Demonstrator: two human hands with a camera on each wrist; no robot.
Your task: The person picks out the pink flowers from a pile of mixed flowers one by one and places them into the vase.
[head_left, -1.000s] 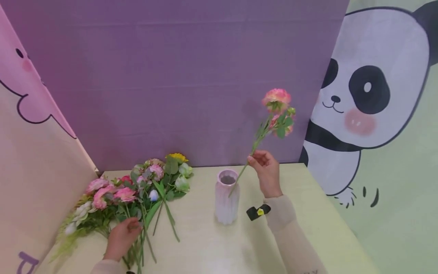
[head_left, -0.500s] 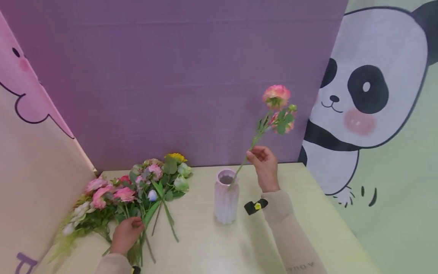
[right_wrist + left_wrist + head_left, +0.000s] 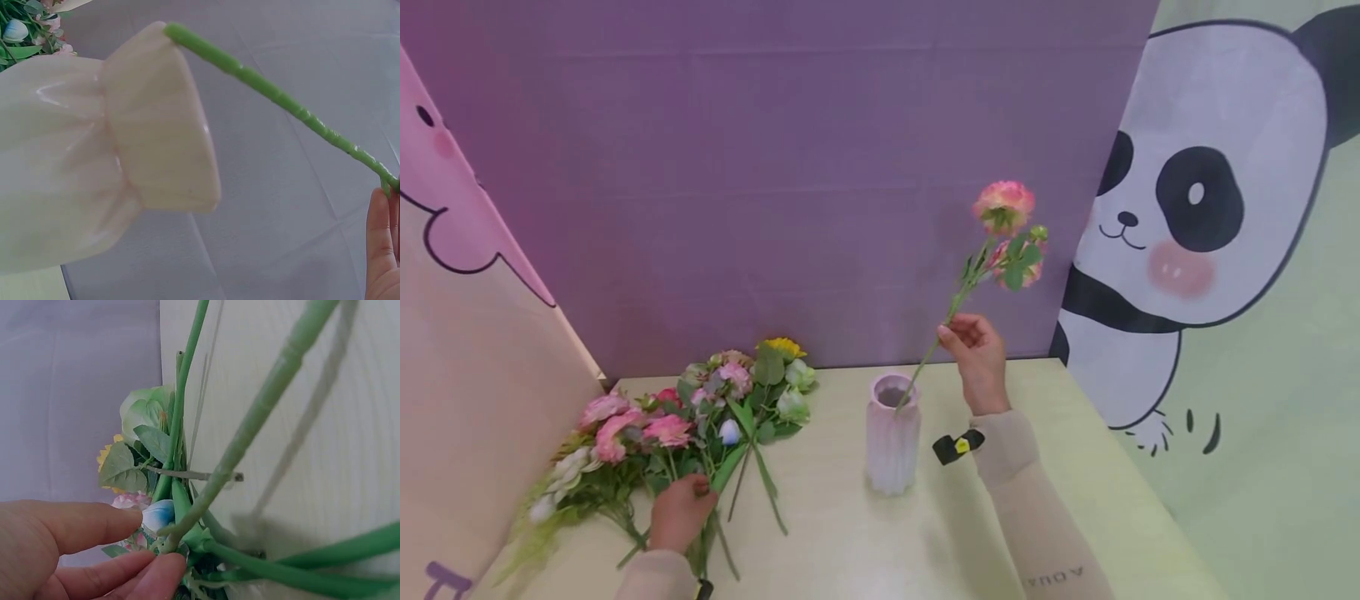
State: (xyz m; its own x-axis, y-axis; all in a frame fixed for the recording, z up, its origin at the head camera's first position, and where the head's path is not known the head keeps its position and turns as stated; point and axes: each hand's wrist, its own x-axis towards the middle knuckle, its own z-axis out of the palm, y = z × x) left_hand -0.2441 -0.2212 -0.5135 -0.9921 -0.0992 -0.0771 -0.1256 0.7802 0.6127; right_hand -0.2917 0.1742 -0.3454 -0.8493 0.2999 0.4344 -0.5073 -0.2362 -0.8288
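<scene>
Head view shows two hands over a pale table (image 3: 820,542). The right hand (image 3: 979,358) pinches the green stem (image 3: 928,354) of a pink flower (image 3: 1004,204) between thumb and fingers. Its two blooms are up high, and the stem slants down to the left. The low end is right by the rim of a pale pink vase (image 3: 892,450) with ridges — I cannot tell if it touches. The vase stands upright on the table, between the two hands.

The left hand (image 3: 679,512) is down by the stems of a pile of flowers (image 3: 696,421). Its fingers are loosely bent, with a gap between the tips; I cannot tell if they touch a stem. The pile has pink blooms (image 3: 667,431), a blue-and-white tulip (image 3: 730,432), white flowers (image 3: 571,464) and a yellow sunflower (image 3: 785,346) at the back. Behind the table is a purple cloth (image 3: 812,167) — and a big panda picture (image 3: 1240,108) is on the right.
</scene>
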